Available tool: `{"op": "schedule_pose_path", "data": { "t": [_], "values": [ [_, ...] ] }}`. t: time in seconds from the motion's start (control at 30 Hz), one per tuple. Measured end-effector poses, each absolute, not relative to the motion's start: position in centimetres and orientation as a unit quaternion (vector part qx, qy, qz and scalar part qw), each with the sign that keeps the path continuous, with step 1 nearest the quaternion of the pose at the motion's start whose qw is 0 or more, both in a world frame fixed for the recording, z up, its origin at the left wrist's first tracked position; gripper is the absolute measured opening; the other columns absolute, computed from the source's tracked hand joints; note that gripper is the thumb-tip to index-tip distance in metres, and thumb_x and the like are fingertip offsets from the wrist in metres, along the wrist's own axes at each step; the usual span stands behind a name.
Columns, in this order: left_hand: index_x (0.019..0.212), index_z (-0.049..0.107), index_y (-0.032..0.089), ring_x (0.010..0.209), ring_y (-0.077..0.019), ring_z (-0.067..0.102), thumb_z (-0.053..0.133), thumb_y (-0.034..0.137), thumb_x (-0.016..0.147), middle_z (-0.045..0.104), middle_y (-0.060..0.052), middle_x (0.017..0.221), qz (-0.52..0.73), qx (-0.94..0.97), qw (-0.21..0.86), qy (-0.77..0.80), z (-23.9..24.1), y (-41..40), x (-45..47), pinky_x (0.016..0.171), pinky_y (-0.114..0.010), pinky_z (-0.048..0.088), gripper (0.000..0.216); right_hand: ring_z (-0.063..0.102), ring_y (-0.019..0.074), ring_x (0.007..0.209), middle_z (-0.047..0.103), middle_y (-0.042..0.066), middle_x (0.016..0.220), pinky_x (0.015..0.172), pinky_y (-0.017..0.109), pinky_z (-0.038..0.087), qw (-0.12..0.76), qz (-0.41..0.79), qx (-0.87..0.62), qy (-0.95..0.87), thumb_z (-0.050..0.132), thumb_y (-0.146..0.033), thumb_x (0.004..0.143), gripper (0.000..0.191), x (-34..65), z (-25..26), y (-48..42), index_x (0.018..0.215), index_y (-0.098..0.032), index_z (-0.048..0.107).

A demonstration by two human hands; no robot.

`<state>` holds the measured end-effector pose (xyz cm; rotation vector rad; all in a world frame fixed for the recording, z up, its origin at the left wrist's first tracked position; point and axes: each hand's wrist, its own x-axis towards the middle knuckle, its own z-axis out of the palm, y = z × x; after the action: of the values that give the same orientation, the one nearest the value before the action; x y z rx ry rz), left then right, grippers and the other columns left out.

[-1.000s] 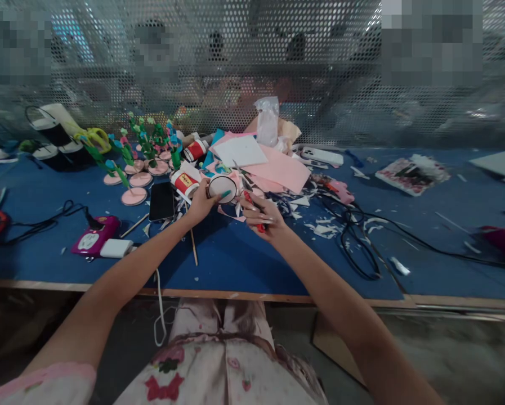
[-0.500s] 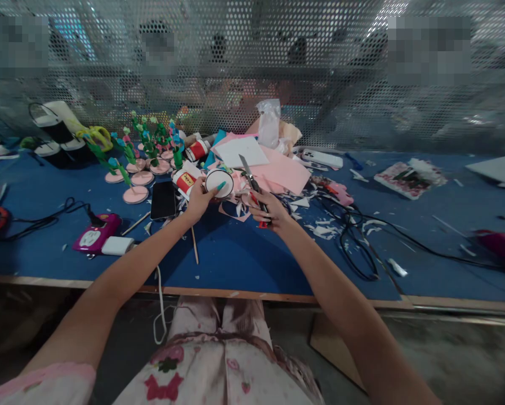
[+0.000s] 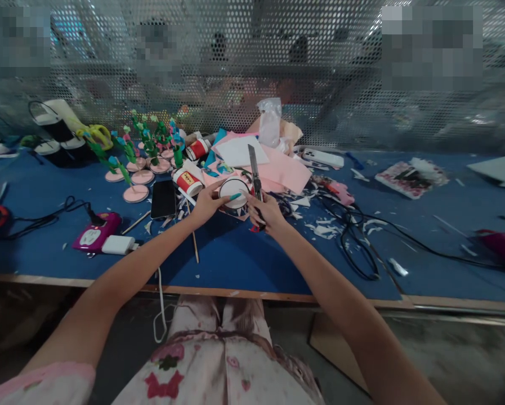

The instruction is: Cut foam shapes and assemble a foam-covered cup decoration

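Note:
My left hand point(image 3: 205, 203) is closed around a round white disc with a dark rim point(image 3: 233, 189), held just above the blue table point(image 3: 235, 259). My right hand point(image 3: 266, 211) grips red-handled scissors point(image 3: 255, 177) whose blades point up and away, right beside the disc's right edge. Pink and white paper scraps point(image 3: 277, 169) lie behind both hands.
Small green paper flowers on pink round bases point(image 3: 140, 157) stand at the back left, near a black phone point(image 3: 163, 198) and red-and-white glue bottles point(image 3: 185, 181). A pink device with a white charger point(image 3: 95, 236) sits left. Black cables point(image 3: 357, 236) loop on the right. A perforated metal screen point(image 3: 252, 73) closes the back.
My right hand has raised the scissors from lying low to blades pointing upward and brought them left to the disc. My left hand shifted the disc slightly to the right.

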<state>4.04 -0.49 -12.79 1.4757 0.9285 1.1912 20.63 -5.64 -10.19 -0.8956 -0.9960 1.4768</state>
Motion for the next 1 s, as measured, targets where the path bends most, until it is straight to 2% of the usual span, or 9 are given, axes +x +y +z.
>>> {"op": "schedule_pose_path", "data": {
  "t": [0.1,0.17,0.2,0.3,0.4,0.5,0.67,0.9,1.0],
  "values": [
    [0.105,0.058,0.012,0.051,-0.0121,0.058,0.073,0.032,0.066,0.065,0.000,0.064,0.489,0.605,0.498,0.383,-12.7,-0.9,4.3,0.049,-0.024,0.048,0.046,0.025,0.0028,0.021,0.038,-0.012,0.033,0.023,0.018,0.024,0.562,0.621,-0.384,-0.389,0.080,-0.041,0.058,0.040,20.1,-10.4,-5.6,0.061,-0.019,0.047],
    [0.084,0.059,0.013,0.048,-0.0103,0.056,0.071,0.034,0.069,0.060,0.003,0.056,0.487,0.603,0.493,0.395,-12.7,-1.0,4.4,0.047,-0.022,0.045,0.029,0.024,0.0019,0.022,0.039,-0.012,0.035,0.024,0.016,0.023,0.567,0.635,-0.384,-0.357,0.078,-0.037,0.063,0.035,20.0,-10.5,-5.5,0.065,-0.018,0.048],
    [0.074,0.056,0.014,0.047,-0.0093,0.055,0.070,0.036,0.070,0.059,0.003,0.053,0.484,0.605,0.488,0.401,-12.7,-1.1,4.4,0.046,-0.020,0.043,0.026,0.024,0.0014,0.022,0.039,-0.013,0.036,0.024,0.015,0.023,0.565,0.647,-0.384,-0.339,0.076,-0.034,0.066,0.031,20.0,-10.4,-5.5,0.068,-0.018,0.049],
    [0.059,0.044,0.017,0.043,-0.0072,0.050,0.067,0.049,0.071,0.055,0.004,0.048,0.481,0.619,0.481,0.392,-12.6,-1.4,4.4,0.044,-0.019,0.039,0.041,0.022,0.0007,0.024,0.037,-0.014,0.037,0.025,0.013,0.021,0.550,0.687,-0.378,-0.286,0.069,-0.026,0.075,0.020,20.0,-10.3,-5.3,0.075,-0.018,0.051],
    [0.058,0.041,0.018,0.040,-0.0062,0.044,0.063,0.064,0.066,0.049,0.005,0.045,0.499,0.622,0.488,0.357,-12.4,-1.8,4.5,0.042,-0.020,0.036,0.051,0.021,0.0002,0.026,0.033,-0.013,0.037,0.027,0.011,0.021,0.533,0.724,-0.359,-0.248,0.063,-0.024,0.081,0.018,20.1,-10.3,-5.3,0.071,-0.018,0.049],
    [0.057,0.039,0.019,0.040,-0.0051,0.038,0.060,0.070,0.063,0.044,0.007,0.045,0.513,0.623,0.487,0.333,-12.1,-2.1,4.6,0.040,-0.020,0.032,0.056,0.019,0.0000,0.026,0.028,-0.013,0.035,0.028,0.010,0.022,0.521,0.748,-0.337,-0.235,0.060,-0.026,0.084,0.025,20.2,-10.4,-5.2,0.066,-0.018,0.045],
    [0.058,0.037,0.019,0.040,-0.0048,0.034,0.057,0.071,0.065,0.038,0.007,0.044,0.525,0.619,0.486,0.323,-11.8,-2.2,4.7,0.039,-0.021,0.027,0.057,0.019,0.0004,0.028,0.028,-0.013,0.037,0.029,0.010,0.023,0.514,0.748,-0.329,-0.262,0.064,-0.030,0.082,0.024,20.1,-10.6,-5.2,0.069,-0.019,0.047],
    [0.054,0.036,0.018,0.041,-0.0041,0.032,0.061,0.070,0.062,0.036,0.007,0.044,0.524,0.619,0.477,0.339,-11.7,-2.2,4.6,0.041,-0.020,0.027,0.058,0.022,0.0020,0.025,0.036,-0.013,0.035,0.029,0.014,0.026,0.575,0.687,-0.328,-0.300,0.065,-0.026,0.079,0.014,19.7,-10.4,-5.8,0.075,-0.019,0.052],
    [0.053,0.036,0.018,0.042,-0.0046,0.032,0.061,0.066,0.067,0.037,0.007,0.045,0.520,0.619,0.469,0.356,-11.9,-2.0,4.5,0.041,-0.021,0.027,0.055,0.022,0.0026,0.025,0.037,-0.013,0.035,0.029,0.015,0.026,0.582,0.667,-0.327,-0.330,0.064,-0.026,0.079,0.012,19.6,-10.5,-5.9,0.079,-0.019,0.055]
  ]
}}
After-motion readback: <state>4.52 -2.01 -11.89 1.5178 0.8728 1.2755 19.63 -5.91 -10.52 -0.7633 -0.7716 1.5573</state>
